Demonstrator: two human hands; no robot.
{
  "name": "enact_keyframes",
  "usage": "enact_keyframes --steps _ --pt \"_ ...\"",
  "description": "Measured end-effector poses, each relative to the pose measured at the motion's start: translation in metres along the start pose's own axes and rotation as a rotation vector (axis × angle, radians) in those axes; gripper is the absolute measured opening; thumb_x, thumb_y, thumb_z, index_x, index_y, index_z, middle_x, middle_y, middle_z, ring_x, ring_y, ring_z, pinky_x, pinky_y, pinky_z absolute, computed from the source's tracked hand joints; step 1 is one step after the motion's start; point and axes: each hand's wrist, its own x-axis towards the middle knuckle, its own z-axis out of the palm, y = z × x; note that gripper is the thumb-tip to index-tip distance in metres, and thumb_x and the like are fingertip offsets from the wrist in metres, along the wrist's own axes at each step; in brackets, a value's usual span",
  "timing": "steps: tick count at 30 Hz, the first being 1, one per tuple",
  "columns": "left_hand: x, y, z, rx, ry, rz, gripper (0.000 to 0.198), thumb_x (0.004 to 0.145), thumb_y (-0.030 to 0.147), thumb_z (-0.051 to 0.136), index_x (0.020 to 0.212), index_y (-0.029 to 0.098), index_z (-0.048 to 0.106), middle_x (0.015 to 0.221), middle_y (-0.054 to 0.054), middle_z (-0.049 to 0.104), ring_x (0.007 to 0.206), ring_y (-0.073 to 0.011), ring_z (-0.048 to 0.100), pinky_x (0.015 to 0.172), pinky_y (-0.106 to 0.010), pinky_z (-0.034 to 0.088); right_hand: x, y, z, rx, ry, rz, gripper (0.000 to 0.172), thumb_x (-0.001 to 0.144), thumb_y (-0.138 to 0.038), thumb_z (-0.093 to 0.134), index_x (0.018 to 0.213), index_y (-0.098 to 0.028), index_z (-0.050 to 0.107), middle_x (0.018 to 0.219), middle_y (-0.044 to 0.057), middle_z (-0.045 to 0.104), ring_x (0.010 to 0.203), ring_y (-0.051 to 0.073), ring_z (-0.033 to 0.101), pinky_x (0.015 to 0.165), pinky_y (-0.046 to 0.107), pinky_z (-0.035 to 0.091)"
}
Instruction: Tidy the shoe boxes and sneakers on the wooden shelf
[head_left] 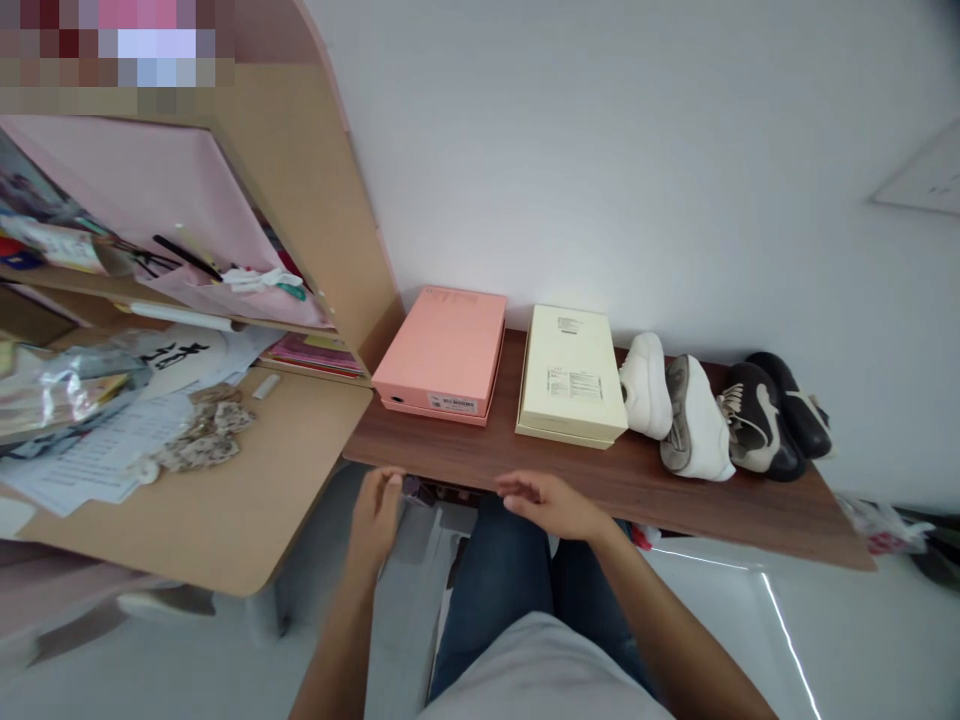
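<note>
White wall, with a brown wooden shelf along it, above a pale floor. On the shelf, left to right: one pink box, lidded, near the left end; one cream box, lidded, printed labels on top, just beside the pink box; two white sneakers, side by side, next to the cream box; two dark shoes with pale markings, toward the right end. Left of the shelf, a pale wooden desk, its rounded corner near the shelf's left end, carrying loose papers, a patterned packet and a foil bag. Above the desk, shelving with a pink panel, holding assorted small items. Left hand at the shelf's front edge, toward the left end; fingers bunched and curled together, tips at the edge; whether they pinch anything, cannot tell. Small dark object just beside those fingers, under the front edge, too small and shaded to identify. Right hand over the front edge, below the cream box, palm down; fingers loosely spread, extended toward the left hand, holding nothing. Below both hands, the person's jeans and pale shirt.
</note>
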Motion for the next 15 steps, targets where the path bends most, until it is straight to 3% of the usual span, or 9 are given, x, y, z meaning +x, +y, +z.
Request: enact_keyframes --steps 4,9,15 --pt "0.057 0.012 -0.011 -0.111 0.074 -0.013 0.033 0.083 0.045 0.057 0.105 0.02 0.06 0.113 -0.009 0.064 0.111 -0.0241 0.059 0.1 -0.036 0.046 0.033 -0.036 0.002 0.083 0.181 -0.129 0.042 0.089 -0.05 0.058 0.121 -0.022 0.062 0.118 0.008 0.07 0.113 0.023 0.064 0.102 0.043 0.047" --pt "0.13 0.028 -0.013 -0.218 0.068 -0.016 0.047 0.086 0.044 0.056 0.127 0.021 0.054 0.136 -0.011 0.055 0.129 -0.0248 0.049 0.11 -0.041 0.038 0.085 -0.061 0.002 0.055 0.381 -0.154 0.049 0.088 -0.041 0.059 0.132 -0.021 0.053 0.138 0.011 0.057 0.126 0.023 0.054 0.109 0.043 0.041" --pt "0.189 0.022 -0.005 -0.391 -0.028 -0.328 0.05 0.08 0.056 0.055 0.12 0.026 0.059 0.139 -0.008 0.056 0.13 -0.0289 0.049 0.103 -0.044 0.041 0.132 -0.054 -0.001 0.02 0.59 -0.117 0.059 0.083 -0.035 0.06 0.139 -0.018 0.046 0.149 0.012 0.046 0.136 0.023 0.045 0.117 0.04 0.031"
